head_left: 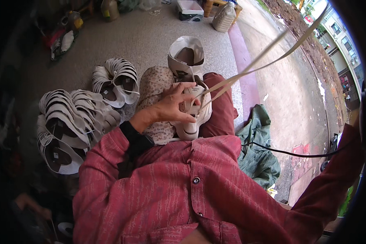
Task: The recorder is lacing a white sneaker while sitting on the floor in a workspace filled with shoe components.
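A cream-white sneaker (189, 131) lies in my lap between my thighs, its toe toward me. My left hand (175, 101) grips its upper, thumb and fingers spread across the lacing area. From that area a long flat pale shoelace (248, 72) runs in two strands up to the upper right, pulled fairly straight. My right arm (325, 191) stretches out to the right and up; the right hand lies past the dark rim, so what it holds is hidden. Just beyond the sneaker stands a white shoe-like piece (186, 55) with a brown inside.
On the floor to my left are stacked white shoe uppers (65, 122) and another pair (116, 81). Green cloth (258, 142) lies at my right, crossed by a black cable (293, 153). A plastic jug (224, 18) and a white box (190, 10) stand far off.
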`<action>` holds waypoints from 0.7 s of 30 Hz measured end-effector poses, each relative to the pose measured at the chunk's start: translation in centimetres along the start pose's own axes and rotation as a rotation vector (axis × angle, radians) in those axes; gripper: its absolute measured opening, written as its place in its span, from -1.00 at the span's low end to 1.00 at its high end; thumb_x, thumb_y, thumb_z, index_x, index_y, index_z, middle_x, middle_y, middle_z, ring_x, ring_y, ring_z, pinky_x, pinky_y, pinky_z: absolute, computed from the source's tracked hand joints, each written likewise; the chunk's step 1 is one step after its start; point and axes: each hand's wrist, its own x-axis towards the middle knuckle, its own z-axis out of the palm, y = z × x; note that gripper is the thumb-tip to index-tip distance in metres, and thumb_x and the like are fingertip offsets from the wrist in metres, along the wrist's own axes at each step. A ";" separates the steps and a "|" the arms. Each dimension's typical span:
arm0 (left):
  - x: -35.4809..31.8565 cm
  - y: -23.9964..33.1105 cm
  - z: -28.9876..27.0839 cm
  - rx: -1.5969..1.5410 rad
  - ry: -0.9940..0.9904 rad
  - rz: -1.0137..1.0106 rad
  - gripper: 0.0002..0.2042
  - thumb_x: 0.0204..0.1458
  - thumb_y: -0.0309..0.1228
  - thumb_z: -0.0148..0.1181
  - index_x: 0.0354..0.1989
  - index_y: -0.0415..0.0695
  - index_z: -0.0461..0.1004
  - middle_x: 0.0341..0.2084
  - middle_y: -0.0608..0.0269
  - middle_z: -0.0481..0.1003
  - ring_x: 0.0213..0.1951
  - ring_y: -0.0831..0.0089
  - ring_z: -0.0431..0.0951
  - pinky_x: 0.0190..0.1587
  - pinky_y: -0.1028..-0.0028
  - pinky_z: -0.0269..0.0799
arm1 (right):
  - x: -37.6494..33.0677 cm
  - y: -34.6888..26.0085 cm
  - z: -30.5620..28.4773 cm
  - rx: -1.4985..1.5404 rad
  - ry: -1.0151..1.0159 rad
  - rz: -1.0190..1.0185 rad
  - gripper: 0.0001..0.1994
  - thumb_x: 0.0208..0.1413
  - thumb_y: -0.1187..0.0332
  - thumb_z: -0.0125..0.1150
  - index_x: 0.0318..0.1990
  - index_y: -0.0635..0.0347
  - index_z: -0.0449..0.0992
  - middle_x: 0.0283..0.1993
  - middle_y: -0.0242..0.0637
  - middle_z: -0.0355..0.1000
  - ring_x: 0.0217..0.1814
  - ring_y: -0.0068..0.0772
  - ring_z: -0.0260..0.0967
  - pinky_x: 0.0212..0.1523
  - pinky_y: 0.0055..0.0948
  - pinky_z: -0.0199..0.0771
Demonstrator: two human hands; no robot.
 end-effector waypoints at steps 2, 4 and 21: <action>1.2 1.9 0.6 0.192 0.091 0.080 -0.50 -0.31 -0.09 0.51 -0.12 0.08 0.56 0.25 0.14 0.18 0.30 0.09 0.11 0.27 0.20 0.09 | -3.0 5.0 -6.0 -0.030 0.046 0.014 -0.85 0.20 0.44 0.10 -0.10 0.21 0.47 -0.43 -0.43 0.35 -0.55 -0.64 0.16 -0.55 -0.59 0.23; 2.6 3.8 0.4 0.420 0.289 0.232 -0.62 -0.23 -0.07 0.46 -0.26 0.05 0.55 0.00 0.20 0.36 0.06 0.21 0.30 0.05 0.28 0.18 | -7.9 13.8 -18.8 -0.041 0.073 0.022 -0.83 0.19 0.46 0.08 -0.09 0.22 0.48 -0.43 -0.41 0.37 -0.54 -0.62 0.19 -0.53 -0.58 0.25; 6.3 -0.5 -0.5 -0.695 0.089 -0.138 -0.62 0.32 -0.15 -0.03 -0.37 -0.16 0.56 -0.50 0.45 0.50 -0.47 0.72 0.41 -0.36 0.63 0.37 | -11.0 25.3 10.6 -0.020 -0.402 -0.002 -0.75 0.06 0.58 0.18 -0.08 0.20 0.53 -0.29 -0.20 0.51 -0.26 -0.27 0.53 -0.28 -0.29 0.51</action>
